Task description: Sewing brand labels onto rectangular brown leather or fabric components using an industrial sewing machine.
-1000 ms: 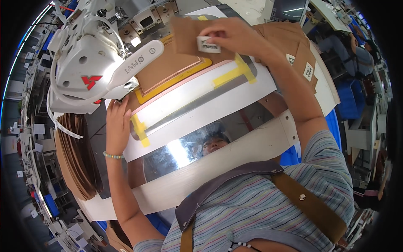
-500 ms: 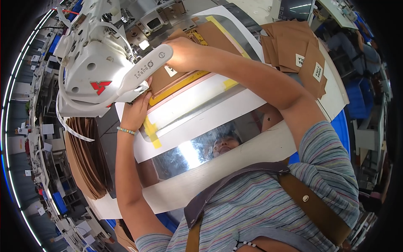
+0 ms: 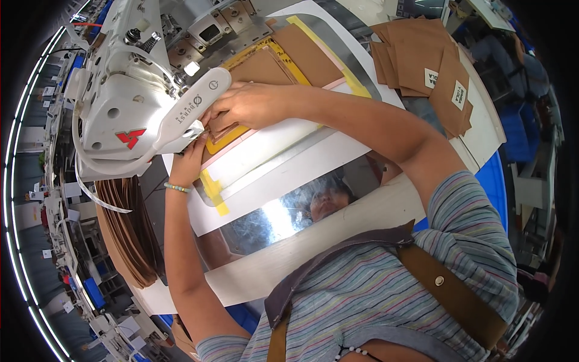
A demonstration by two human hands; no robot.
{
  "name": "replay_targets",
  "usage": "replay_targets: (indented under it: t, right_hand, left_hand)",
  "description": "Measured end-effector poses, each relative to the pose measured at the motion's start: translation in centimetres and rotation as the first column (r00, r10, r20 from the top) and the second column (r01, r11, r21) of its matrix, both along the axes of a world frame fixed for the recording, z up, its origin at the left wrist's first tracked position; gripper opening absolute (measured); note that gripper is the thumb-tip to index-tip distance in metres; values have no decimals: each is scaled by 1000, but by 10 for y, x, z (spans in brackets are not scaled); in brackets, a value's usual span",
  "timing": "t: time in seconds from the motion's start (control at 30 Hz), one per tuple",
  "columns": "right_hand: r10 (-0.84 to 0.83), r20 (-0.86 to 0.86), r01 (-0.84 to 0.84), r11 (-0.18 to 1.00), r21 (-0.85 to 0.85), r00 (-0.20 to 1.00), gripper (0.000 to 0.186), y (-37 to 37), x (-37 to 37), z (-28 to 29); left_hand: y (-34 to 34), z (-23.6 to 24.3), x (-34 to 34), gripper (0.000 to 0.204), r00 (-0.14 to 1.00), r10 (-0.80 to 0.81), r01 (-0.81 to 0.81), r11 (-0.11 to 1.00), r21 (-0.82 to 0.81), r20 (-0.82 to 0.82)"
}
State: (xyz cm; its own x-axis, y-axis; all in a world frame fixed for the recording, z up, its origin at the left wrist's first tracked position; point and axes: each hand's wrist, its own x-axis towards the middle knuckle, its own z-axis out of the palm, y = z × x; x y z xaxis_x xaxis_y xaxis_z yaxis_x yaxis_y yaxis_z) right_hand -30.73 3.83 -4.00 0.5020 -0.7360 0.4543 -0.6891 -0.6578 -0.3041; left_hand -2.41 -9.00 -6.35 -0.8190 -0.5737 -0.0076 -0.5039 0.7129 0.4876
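Observation:
A brown fabric piece point(image 3: 260, 67) lies inside a yellow-edged frame point(image 3: 294, 62) below the sewing machine head point(image 3: 129, 99). My right hand point(image 3: 250, 107) rests over the near left part of this piece, fingers spread and bent down on it. Beside the frame's near left corner, my left hand point(image 3: 192, 160) reaches forward with its fingers stretched out, touching that corner area. The white lamp point(image 3: 194, 104) on the machine covers some fingertips of both hands. Under the frame is a pale sheet with yellow tape point(image 3: 214, 192).
Brown pieces with white labels point(image 3: 416, 51) lie piled at the far right. To the left stands a thick stack of brown pieces point(image 3: 126, 232). A shiny metal plate point(image 3: 265, 220) fills the near table, and metal clamps point(image 3: 211, 33) sit behind the frame.
My right hand has moved left and nearer, off the far part of the brown piece. More of the yellow frame shows, and the white label there is out of sight. My left hand stays near the corner.

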Motion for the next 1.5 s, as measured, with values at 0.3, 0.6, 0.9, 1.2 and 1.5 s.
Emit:
replay_targets:
  t: [0.3, 0.6, 0.9, 1.2, 1.5]
  right_hand:
    - [12, -65, -14, 1000, -20, 998, 39, -7, 9, 1]
    - [-3, 1, 3, 1000, -26, 1000, 40, -6, 5, -10]
    - [-13, 17, 13, 1000, -13, 1000, 41, -5, 9, -5]
    - [-17, 31, 18, 999, -45, 999, 38, -12, 9, -8]
    - [-39, -41, 39, 999, 10, 998, 38, -17, 9, -4]
  left_hand:
    - [-73, -42, 43, 51, 639, 478, -137, 842, 522, -602]
    - [-10, 12, -36, 34, 971, -82, 18, 961, -278, -224]
    - [-16, 14, -33, 30, 976, -87, -3, 910, -415, -197]
    - [-41, 8, -25, 32, 972, -149, 64, 912, -405, -183]
    - [-54, 2, -15, 46, 993, -91, 114, 893, -436, 72]
